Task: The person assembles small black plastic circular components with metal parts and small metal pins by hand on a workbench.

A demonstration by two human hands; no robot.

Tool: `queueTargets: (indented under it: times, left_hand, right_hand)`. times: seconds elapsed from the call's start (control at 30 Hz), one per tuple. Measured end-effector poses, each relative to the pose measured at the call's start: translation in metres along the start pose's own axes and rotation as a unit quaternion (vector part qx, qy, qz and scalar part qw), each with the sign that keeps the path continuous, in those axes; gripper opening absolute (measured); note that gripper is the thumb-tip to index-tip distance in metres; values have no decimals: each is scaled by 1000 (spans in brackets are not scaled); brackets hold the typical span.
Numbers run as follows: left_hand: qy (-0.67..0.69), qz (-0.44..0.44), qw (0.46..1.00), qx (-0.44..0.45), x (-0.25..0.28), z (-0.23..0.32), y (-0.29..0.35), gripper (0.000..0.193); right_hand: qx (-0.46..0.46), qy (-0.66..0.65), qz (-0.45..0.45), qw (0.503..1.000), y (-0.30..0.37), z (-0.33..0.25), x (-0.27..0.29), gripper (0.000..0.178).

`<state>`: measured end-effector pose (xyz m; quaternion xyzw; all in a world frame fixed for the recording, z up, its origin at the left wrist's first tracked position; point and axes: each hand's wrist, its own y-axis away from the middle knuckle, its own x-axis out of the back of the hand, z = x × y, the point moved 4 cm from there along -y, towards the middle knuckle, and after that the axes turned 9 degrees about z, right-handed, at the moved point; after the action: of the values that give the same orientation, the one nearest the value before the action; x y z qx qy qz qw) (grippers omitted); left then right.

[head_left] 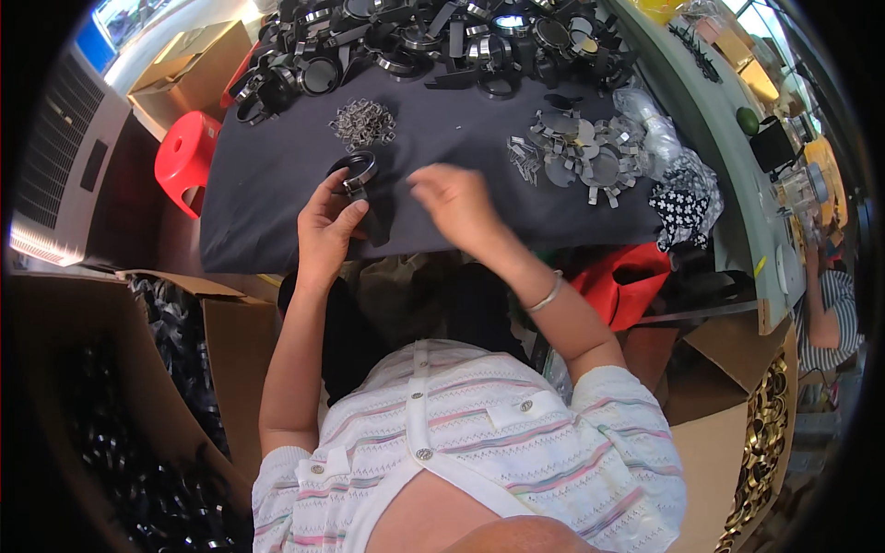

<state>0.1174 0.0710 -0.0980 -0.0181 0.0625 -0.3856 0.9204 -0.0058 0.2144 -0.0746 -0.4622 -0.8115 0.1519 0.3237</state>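
In my left hand (326, 225) I hold a round black piece with a silver rim (358, 168) near the front of the dark-covered table. Its ring is tilted up, and a flat black strap-like tail hangs toward me; my fingers and thumb close around its left side. My right hand (454, 203), wearing a bangle on the wrist, is raised just to the right of the piece, apart from it. Motion smears its fingers, so I cannot see whether they hold anything. Behind the piece lies a heap of small metal clips (363, 123).
Many similar black round pieces (396, 46) crowd the table's far edge. Flat grey discs with tabs (590, 157) lie at right beside clear plastic bags (654, 129). A red stool (184, 157) stands left. Cardboard boxes (235, 369) flank me. Another person's striped sleeve (834, 313) shows far right.
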Motion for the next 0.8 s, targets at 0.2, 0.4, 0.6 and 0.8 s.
queueTargets:
  times: [0.2, 0.4, 0.6, 0.8]
  left_hand:
    - [19, -14, 1000, 18, 2, -3, -2, 50]
    - [-13, 0, 1000, 8, 5, 0, 0, 51]
    - [23, -16, 999, 32, 4, -1, -4, 56]
    - [29, -45, 998, -20, -2, -1, 0, 57]
  right_hand:
    - [37, 354, 74, 931, -49, 72, 134, 20]
    - [67, 473, -53, 877, -54, 87, 146, 15]
    - [156, 572, -71, 802, -53, 89, 135, 5]
    - [228, 523, 62, 819, -54, 48, 133, 5]
